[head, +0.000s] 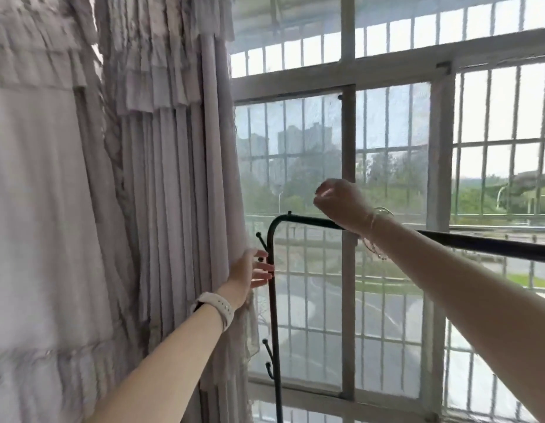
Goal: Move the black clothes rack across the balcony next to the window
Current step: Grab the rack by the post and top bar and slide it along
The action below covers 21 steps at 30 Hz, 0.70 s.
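The black clothes rack (484, 245) stands right in front of the window (348, 154). Its top bar runs from a rounded corner at centre out to the right edge. Its left post drops down past small hook pegs. My left hand (249, 272) is at the upper part of that post, fingers spread and just touching it, not wrapped around it. My right hand (338, 203) is curled into a loose fist just above the top bar. The bar passes behind my wrist, and nothing shows in the fist.
A pale pleated curtain (149, 209) hangs on the left, its edge against my left hand and the rack's post. White window frames, a mesh screen and outer security bars (494, 178) fill the right side. The rack's base and the floor are out of view.
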Motion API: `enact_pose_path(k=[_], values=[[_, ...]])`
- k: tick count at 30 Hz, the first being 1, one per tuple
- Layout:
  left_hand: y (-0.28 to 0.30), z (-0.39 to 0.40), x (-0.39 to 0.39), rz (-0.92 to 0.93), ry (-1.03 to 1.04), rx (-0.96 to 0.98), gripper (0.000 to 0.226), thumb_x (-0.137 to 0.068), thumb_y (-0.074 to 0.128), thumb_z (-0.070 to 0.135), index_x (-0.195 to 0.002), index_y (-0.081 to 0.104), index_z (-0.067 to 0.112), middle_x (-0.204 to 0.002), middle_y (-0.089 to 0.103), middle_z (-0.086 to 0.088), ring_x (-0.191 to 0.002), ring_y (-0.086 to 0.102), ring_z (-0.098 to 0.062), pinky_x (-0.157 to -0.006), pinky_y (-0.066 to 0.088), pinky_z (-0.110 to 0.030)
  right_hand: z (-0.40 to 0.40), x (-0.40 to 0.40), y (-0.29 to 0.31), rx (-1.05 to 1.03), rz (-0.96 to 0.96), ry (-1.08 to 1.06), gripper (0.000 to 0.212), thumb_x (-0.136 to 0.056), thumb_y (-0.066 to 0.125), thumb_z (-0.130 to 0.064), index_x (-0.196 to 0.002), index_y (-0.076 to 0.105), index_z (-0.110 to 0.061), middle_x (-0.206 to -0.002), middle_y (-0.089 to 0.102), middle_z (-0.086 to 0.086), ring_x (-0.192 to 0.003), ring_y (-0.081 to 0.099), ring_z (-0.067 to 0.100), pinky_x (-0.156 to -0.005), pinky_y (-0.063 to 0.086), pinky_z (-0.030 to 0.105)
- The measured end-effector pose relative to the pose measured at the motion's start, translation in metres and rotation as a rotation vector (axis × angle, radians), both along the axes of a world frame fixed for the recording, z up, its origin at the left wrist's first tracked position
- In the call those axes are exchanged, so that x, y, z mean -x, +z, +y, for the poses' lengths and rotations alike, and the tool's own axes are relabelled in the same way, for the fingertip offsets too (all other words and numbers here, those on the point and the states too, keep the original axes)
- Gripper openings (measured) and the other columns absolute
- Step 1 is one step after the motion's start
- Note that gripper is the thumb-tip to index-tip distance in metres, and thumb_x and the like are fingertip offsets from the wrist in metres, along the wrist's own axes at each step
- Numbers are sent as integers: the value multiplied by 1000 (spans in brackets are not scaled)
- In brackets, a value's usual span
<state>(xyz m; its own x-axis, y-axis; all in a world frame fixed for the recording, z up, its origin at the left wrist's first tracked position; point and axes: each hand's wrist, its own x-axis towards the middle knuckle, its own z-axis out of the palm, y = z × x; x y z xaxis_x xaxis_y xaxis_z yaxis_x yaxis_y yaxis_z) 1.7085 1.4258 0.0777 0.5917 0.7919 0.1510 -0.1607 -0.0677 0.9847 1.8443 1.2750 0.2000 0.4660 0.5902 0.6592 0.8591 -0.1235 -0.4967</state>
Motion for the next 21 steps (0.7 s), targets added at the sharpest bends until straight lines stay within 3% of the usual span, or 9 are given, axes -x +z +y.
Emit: enact_pose_path(k=[4,7,9,11,13,16,18,21], values=[[-34,75,-44,49,17,17,31,-94,41,28,-98,63,6,-85,68,-14,-74,60,-27,-78,49,-37,49,-15,-13,364,-377,-269,34,-92,49,-41,-92,64,-11,-84,66,5,-64,52,15,-48,35,23],[-58,121,-74,23,37,55,25,-92,44,21,-89,60,4,-93,63,-18,-75,55,-25,-69,45,-33,86,-20,-22,474,-477,-411,41,-95,40,-46,-84,58,-12,-68,57,-3,-56,50,10,-46,33,25],[-70,143,-92,-16,-23,67,22,-91,47,21,-95,55,1,-100,58,-22,-80,54,-26,-71,45,-34,111,-21,-24,561,-556,-519,44,-97,35,-47,-72,50,-14,-63,54,-3,-54,50,10,-45,34,25],[-80,151,-105,-48,-137,59,29,-91,53,30,-105,44,6,-104,54,-21,-85,56,-29,-81,48,-40,124,-22,-25,605,-576,-556,48,-99,33,-46,-65,47,-16,-60,51,-4,-51,48,9,-44,33,24],[-88,156,-113,-110,-282,106,37,-91,58,38,-104,31,17,-101,56,-17,-81,61,-30,-86,52,-46,130,-26,-27,606,-592,-564,50,-99,30,-47,-71,55,-15,-58,49,-4,-48,47,9,-44,35,23],[-95,154,-128,-192,-422,185,39,-91,59,37,-101,25,23,-92,62,-23,-66,65,-29,-68,56,-38,119,-31,-29,619,-620,-599,50,-99,28,-50,-81,60,-16,-58,50,-5,-45,47,8,-42,35,21],[-94,141,-139,-224,-468,222,39,-90,61,32,-93,23,25,-85,55,-17,-60,59,-22,-61,50,-33,103,-35,-30,644,-599,-645,46,-99,29,-51,-84,61,-21,-56,51,-6,-43,47,9,-43,39,22],[-94,111,-155,-235,-536,216,41,-85,61,39,-87,22,28,-78,48,-6,-61,49,-17,-73,43,-38,67,-42,-26,691,-534,-720,42,-97,28,-53,-74,51,-28,-56,50,-6,-44,48,10,-45,40,23]])
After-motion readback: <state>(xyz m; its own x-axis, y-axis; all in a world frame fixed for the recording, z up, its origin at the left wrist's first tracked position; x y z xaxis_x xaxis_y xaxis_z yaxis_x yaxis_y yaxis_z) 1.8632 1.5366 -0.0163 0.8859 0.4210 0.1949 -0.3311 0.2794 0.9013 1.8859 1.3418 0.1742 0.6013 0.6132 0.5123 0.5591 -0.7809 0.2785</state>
